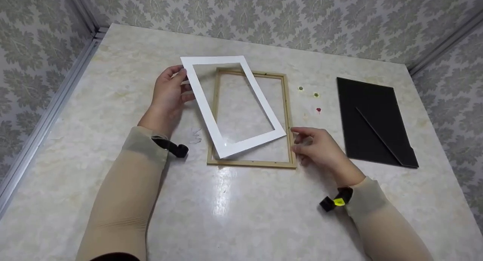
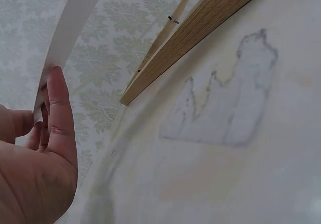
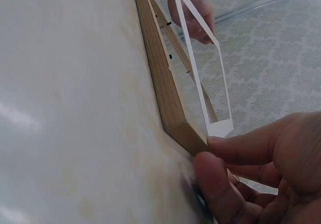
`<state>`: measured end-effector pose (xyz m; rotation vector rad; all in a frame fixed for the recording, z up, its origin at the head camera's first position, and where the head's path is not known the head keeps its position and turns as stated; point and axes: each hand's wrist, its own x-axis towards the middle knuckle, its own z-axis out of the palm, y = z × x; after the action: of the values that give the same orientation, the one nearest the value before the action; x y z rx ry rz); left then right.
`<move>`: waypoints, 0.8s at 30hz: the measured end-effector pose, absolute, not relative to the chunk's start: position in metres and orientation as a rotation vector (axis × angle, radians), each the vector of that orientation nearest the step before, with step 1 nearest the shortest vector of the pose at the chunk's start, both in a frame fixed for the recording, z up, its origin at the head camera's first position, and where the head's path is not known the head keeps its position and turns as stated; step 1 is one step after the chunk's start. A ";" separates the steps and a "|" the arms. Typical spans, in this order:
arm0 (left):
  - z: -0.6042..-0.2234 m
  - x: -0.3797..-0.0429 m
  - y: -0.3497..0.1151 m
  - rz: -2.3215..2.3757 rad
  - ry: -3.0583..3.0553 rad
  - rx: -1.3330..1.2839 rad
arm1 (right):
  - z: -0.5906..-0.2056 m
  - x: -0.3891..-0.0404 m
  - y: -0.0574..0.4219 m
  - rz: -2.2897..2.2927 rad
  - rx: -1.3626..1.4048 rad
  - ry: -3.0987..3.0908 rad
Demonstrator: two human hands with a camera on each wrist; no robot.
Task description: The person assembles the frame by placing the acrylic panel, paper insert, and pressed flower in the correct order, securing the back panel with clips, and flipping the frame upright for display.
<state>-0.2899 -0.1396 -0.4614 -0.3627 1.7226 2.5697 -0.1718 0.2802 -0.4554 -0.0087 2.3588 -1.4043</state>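
Note:
My left hand [image 1: 169,85] pinches the upper left edge of a white mat [image 1: 205,102] with a rectangular opening. The mat is tilted over a light wooden picture frame [image 1: 293,121] that lies on the table. In the left wrist view, thumb and fingers [image 2: 60,108] lie on either side of the mat's thin edge. My right hand [image 1: 320,147] is at the frame's right side, its index fingertip and thumb right at the wood. Close to that fingertip in the right wrist view is the mat's lower corner [image 3: 220,128].
A black backing board [image 1: 371,140] with a slanting strut lies at the right. Between it and the frame are two small round yellowish-green bits [image 1: 300,88] and a small red bit [image 1: 319,110]. Left of the frame lies a jagged translucent piece [image 2: 225,103] with dark outlines. Patterned walls [image 1: 241,11] border the table.

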 end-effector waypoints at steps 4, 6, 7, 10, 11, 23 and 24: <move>-0.461 -0.289 -0.135 2.558 1.737 -0.347 | -0.456 -0.172 0.280 -1.402 -0.010 2.359; -0.461 -0.288 -0.134 2.527 1.764 -0.309 | -0.456 -0.171 0.280 -1.404 -0.009 2.357; -0.462 -0.287 -0.134 2.508 1.777 -0.286 | -0.456 -0.171 0.280 -1.404 -0.008 2.356; -0.463 -0.285 -0.134 2.429 1.830 -0.206 | -0.456 -0.171 0.279 -1.401 -0.006 2.357; -0.463 -0.285 -0.134 2.405 1.834 -0.183 | -0.456 -0.171 0.279 -1.401 -0.004 2.357; -0.464 -0.286 -0.134 2.383 1.754 -0.150 | -0.454 -0.171 0.280 -1.392 0.007 2.368; -0.463 -0.286 -0.134 2.393 1.745 -0.154 | -0.454 -0.171 0.280 -1.392 0.006 2.368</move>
<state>-0.2857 -0.1342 -0.4634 -0.1540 1.7454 2.3933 -0.1710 0.2796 -0.4539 0.0062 2.3680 -1.3918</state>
